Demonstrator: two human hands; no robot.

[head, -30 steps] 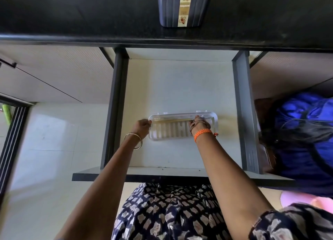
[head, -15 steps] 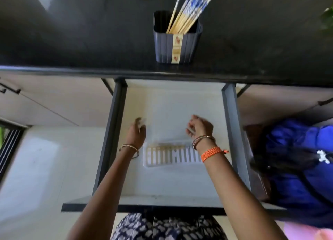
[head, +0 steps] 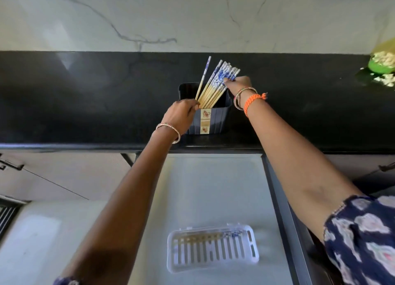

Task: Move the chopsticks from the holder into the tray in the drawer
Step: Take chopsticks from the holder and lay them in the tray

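A dark ribbed holder stands on the black counter. Several chopsticks with blue-and-white tops lean out of it to the right. My left hand grips the holder's near left rim. My right hand pinches the patterned tops of the chopsticks. Below, the white drawer stands pulled out, with a white slotted tray in it. Along the tray's far side lie chopsticks.
A marble wall rises behind the counter. A green container with pale bits sits at the counter's far right. Dark drawer rails flank the drawer. Cabinet fronts with handles are on both sides.
Both hands left the tray in the drawer and rose to the counter. My left hand took the holder's rim and my right hand took hold of the chopstick tops. The view tilted up.
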